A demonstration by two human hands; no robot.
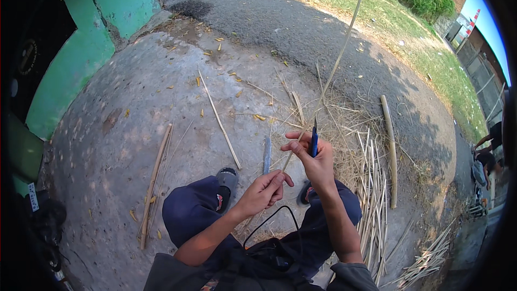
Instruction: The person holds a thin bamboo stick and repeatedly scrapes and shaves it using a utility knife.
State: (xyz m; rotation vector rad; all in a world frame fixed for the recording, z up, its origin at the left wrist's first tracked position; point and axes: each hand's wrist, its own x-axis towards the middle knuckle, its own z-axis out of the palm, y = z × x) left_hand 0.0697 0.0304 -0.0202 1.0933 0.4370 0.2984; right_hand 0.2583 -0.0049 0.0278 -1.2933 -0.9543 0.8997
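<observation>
My left hand (pixel 259 194) is closed around the lower end of a long, thin bamboo strip (pixel 338 60), in front of my knees. From there the strip slants up and away to the right, past the top edge of the picture. Just above and to the right, my right hand (pixel 320 166) grips a blue-handled knife (pixel 314 143), its narrow blade pointing up. The strip also passes at the thumb and fingertips of that hand; whether they pinch it is hard to make out. On the ground between my feet lies a flat bluish-grey piece (pixel 267 155).
Split bamboo strips (pixel 371 183) lie heaped right of my legs, beside a thick pole (pixel 390 151) and thin shavings (pixel 336 116). Another bundle (pixel 431 258) is at lower right. Left lie a stick (pixel 156 186) and a single strip (pixel 219 118). A person (pixel 487 156) is at the far right.
</observation>
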